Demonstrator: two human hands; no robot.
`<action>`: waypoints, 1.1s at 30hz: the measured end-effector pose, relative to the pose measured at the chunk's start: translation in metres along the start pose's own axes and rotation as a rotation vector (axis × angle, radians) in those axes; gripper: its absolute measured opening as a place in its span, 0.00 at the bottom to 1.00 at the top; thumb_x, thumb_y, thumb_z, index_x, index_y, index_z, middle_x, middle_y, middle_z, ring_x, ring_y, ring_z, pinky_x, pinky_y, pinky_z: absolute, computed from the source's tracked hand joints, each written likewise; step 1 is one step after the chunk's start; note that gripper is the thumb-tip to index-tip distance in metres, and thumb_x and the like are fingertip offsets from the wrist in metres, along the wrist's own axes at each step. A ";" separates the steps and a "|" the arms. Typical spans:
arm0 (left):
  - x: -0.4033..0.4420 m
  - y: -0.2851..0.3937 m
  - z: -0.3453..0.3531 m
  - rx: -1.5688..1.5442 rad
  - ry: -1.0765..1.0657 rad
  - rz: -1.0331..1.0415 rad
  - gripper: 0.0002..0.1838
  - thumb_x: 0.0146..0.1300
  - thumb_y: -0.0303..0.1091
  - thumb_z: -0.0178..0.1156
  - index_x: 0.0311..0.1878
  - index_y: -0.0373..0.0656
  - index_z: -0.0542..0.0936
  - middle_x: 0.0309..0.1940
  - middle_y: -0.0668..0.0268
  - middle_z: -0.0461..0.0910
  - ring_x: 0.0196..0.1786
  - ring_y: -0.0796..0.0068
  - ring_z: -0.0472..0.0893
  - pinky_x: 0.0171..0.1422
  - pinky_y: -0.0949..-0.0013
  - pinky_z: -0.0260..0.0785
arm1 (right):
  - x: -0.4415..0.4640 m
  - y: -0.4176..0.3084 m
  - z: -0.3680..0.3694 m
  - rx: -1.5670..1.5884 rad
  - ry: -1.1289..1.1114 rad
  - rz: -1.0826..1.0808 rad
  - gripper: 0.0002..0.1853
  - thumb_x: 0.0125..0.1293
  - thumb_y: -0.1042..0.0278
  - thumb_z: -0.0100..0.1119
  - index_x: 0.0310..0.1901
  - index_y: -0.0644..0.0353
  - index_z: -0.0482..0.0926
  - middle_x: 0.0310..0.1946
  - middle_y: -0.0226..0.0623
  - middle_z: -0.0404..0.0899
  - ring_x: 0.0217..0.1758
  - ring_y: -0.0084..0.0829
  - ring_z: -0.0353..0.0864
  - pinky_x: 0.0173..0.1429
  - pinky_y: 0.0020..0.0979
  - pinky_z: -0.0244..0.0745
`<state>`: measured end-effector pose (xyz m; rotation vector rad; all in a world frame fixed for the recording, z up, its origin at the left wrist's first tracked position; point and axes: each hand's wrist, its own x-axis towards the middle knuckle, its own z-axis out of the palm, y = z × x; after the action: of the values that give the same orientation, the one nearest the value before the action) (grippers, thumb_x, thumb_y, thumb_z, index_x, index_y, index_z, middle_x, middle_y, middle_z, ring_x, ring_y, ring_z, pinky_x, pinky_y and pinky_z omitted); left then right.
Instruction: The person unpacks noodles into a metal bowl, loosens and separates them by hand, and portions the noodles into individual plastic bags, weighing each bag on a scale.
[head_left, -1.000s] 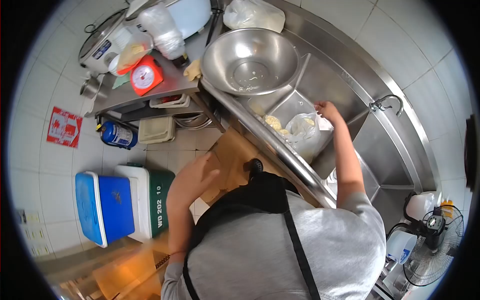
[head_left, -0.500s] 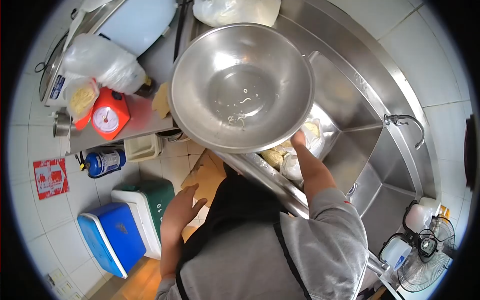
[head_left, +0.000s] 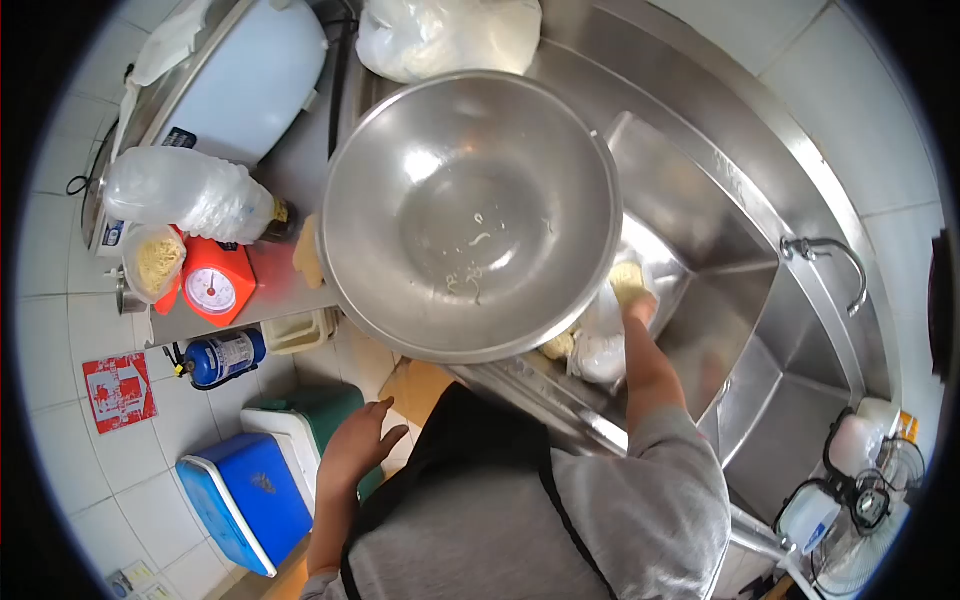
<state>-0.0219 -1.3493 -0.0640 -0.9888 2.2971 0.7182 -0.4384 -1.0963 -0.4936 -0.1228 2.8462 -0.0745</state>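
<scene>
My left hand (head_left: 362, 442) hangs at my side above the floor, fingers apart and holding nothing. Down in the steel sink (head_left: 715, 315), my right hand (head_left: 641, 305) is closed on the top of a clear plastic bag (head_left: 628, 278) with pale yellow contents; the fingertips are partly hidden. Beside it are a whitish plastic bag (head_left: 600, 357) and another yellowish bundle (head_left: 560, 345), partly covered by the bowl. A wide steel bowl (head_left: 400, 230) rests over the sink's edge, with a few pale shreds on its bottom.
On the left counter are a red scale (head_left: 218, 280), a bag of pale yellow shreds (head_left: 156, 263) and a stack wrapped in plastic (head_left: 185, 190). A faucet (head_left: 830, 255) curves over the right basin. Coolers (head_left: 245, 500) and a blue extinguisher (head_left: 215, 358) are at lower left.
My right hand has gone from beside the bowl's rim onto the bag with yellow contents. The view has shifted, so the bowl appears lower. My left hand stays open.
</scene>
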 end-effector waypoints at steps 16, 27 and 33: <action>-0.007 -0.025 0.025 -0.029 -0.085 -0.201 0.28 0.62 0.49 0.52 0.60 0.40 0.68 0.53 0.53 0.73 0.53 0.52 0.73 0.57 0.58 0.66 | 0.057 0.065 0.040 0.231 -0.296 -0.311 0.27 0.61 0.48 0.49 0.55 0.60 0.71 0.54 0.42 0.74 0.58 0.35 0.73 0.60 0.35 0.67; -0.033 -0.030 0.019 -0.037 0.006 -0.089 0.27 0.62 0.47 0.53 0.59 0.41 0.69 0.51 0.52 0.74 0.52 0.52 0.74 0.56 0.58 0.66 | -0.001 0.006 -0.045 0.194 -0.161 -0.020 0.21 0.58 0.57 0.57 0.50 0.59 0.72 0.50 0.42 0.77 0.53 0.39 0.77 0.55 0.36 0.72; -0.050 -0.034 -0.011 -0.053 0.173 0.061 0.25 0.61 0.45 0.54 0.57 0.40 0.71 0.49 0.52 0.75 0.51 0.52 0.74 0.55 0.58 0.66 | -0.029 -0.030 -0.123 -0.108 -0.260 -0.178 0.33 0.44 0.59 0.70 0.54 0.58 0.70 0.52 0.42 0.76 0.55 0.36 0.76 0.58 0.34 0.72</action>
<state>0.0308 -1.3527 -0.0326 -1.0454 2.4785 0.7486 -0.4445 -1.1187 -0.3659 -0.3799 2.5733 0.0544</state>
